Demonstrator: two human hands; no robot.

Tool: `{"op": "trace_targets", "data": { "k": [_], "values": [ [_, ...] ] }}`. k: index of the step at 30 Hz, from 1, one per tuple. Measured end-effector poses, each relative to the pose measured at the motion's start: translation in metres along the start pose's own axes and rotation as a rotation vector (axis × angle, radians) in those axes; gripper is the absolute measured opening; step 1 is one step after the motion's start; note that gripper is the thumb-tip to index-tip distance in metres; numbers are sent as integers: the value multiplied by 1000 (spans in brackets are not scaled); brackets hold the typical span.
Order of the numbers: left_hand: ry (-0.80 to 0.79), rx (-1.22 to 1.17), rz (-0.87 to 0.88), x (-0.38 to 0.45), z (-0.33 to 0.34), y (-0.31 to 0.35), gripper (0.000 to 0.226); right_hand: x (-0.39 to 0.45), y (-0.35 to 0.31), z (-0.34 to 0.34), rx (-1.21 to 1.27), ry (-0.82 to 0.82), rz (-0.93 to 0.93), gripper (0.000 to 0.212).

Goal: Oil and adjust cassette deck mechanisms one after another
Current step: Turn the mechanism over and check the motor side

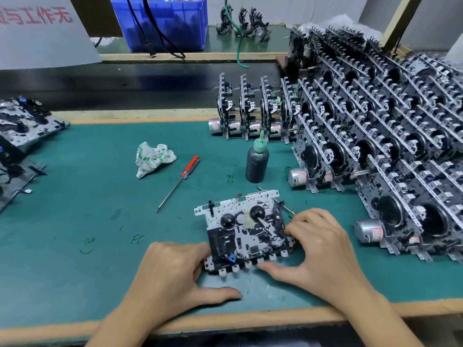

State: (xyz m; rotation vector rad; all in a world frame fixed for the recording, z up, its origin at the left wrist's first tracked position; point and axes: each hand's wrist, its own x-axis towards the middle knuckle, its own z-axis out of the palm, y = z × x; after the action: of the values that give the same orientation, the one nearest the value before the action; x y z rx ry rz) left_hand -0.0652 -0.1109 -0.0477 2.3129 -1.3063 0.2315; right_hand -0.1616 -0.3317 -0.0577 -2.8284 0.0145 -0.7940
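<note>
A: Head cam: where's the cassette deck mechanism (246, 231)?
B: Flat on the green table (75, 196), near edge. Left hand (172, 269) holds its left side, right hand (323, 249) its right, fingers curled on it.
A: Tools?
B: Oil bottle (257, 162), screwdriver (179, 182) behind it, untouched.

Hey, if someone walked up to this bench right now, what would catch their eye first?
Probably the huge stack of metal cassette deck mechanisms piled at the right of the green mat. Next, the single flat mechanism at the front, held between the left hand and right hand. Behind it stand a dark oil bottle with a green nozzle and a red-handled screwdriver.
</note>
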Motion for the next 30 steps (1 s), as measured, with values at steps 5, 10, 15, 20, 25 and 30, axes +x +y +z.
{"op": "trace_targets", "data": {
  "k": [5,10,15,20,25,30],
  "values": [
    [38,39,-50,0,2,1,55,0,2,0,41,-15,-11,59],
    [54,28,-51,-2,1,-1,50,-3,5,0,89,-47,-37,56],
    [117,75,-112,-2,4,2,51,-2,6,-1,144,-77,-46,59],
    [110,28,-127,-1,3,1,53,-3,5,0,138,-80,-49,54],
    [123,48,-191,1,3,6,72,-2,2,3,102,-40,-42,52],
    [137,85,-318,1,8,9,64,-3,2,-1,167,-84,-70,56]
  ]
}}
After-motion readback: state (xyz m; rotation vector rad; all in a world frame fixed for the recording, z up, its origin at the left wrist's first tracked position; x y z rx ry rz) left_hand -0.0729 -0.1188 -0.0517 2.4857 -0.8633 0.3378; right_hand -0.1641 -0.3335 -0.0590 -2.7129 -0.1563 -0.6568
